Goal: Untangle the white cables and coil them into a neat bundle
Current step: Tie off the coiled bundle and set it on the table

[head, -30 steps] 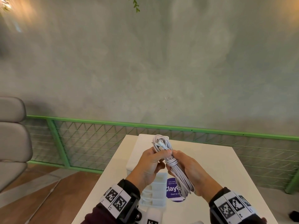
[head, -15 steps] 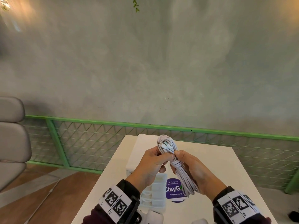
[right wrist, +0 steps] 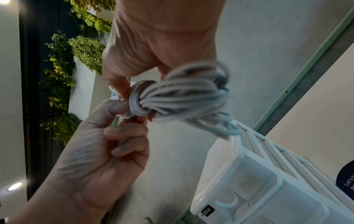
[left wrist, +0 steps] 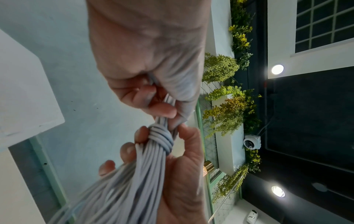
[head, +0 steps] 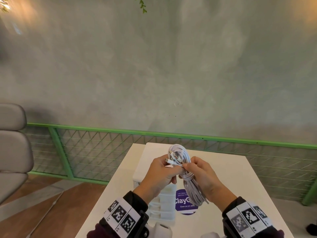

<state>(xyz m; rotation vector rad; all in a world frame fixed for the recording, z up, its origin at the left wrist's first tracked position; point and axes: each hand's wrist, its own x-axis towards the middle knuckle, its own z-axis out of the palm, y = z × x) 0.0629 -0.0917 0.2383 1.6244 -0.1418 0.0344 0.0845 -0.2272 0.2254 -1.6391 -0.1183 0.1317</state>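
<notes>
The white cable bundle is held upright above the table, with a loop on top, a tight wrap round its middle and long loops hanging below. My left hand pinches strands and the plug ends just above the wrap. My right hand grips the bundle at the wrap from the right. In the left wrist view my left hand pinches strands above the wrap of the cable bundle, which the right hand holds. In the right wrist view my right hand holds the cable bundle and my left hand pinches beside the wrap.
A white plastic organiser box and a round purple sticker lie under my hands on the white table. A green mesh railing runs behind it. A grey chair stands at the left.
Both hands and the bundle have shifted slightly right. My left thumb has slid up against my right fingertips above the wrap, and the plug ends now show by my left thumb.
</notes>
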